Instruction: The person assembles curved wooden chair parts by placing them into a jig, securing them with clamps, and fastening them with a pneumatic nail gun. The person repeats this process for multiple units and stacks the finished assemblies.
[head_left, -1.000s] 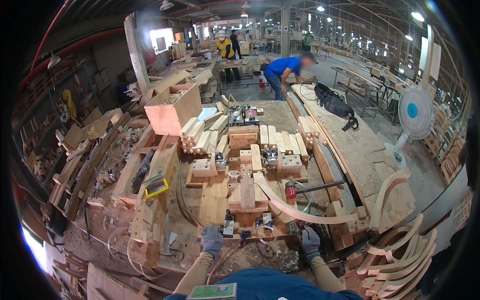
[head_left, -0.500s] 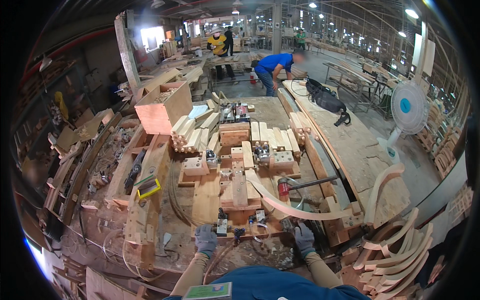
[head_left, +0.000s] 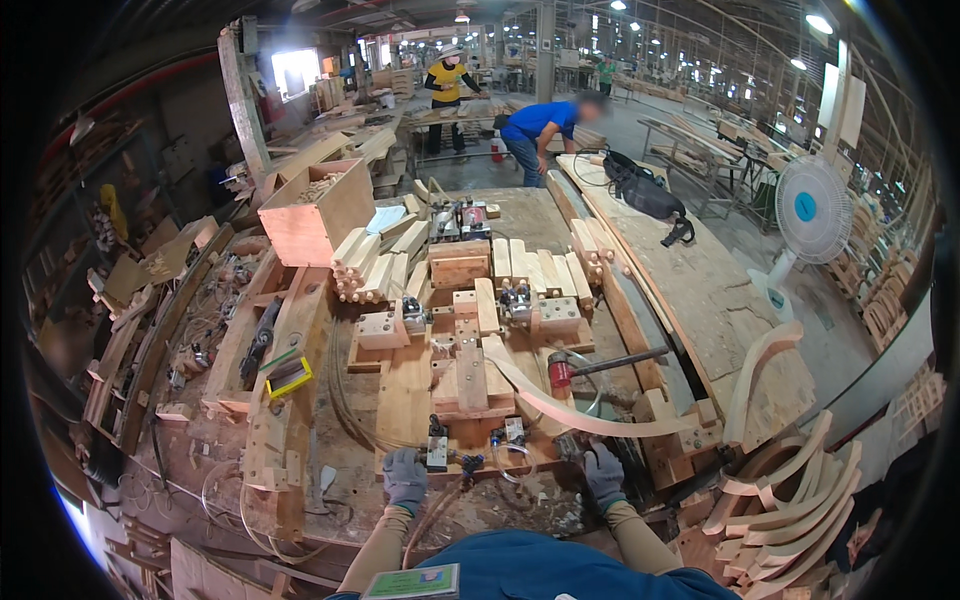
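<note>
"Which hand is nearer that long, pale, curved wooden slat [head_left: 600, 427]?"

"The right hand [head_left: 604, 476], in a grey fabric glove. The slat bows across just beyond those fingertips, on the side away from the person's body."

"And its long axis?"

"It starts beside the upper part of the central stack of pale wooden blocks [head_left: 472, 378], slants down toward the person, then flattens out to the right. The right end lies over a small pale block with drilled holes [head_left: 708, 436]; whether it rests on that, I can't tell from here."

"Has the right hand got hold of anything?"

"Its fingers look loosely bent, pointing forward. What's under them is hidden, so I can't tell how far the grip is open, or whether it has anything."

"The left hand [head_left: 405, 480]?"

"Gloved the same, knuckles up, just beside a small silver valve block with a black top [head_left: 437, 455]. I can't tell if they touch, nor what the curled fingers hold. It's well apart from the slat."

"And the red-headed hammer with a dark handle [head_left: 600, 365]?"

"On the slat's far side, lying crosswise."
</note>
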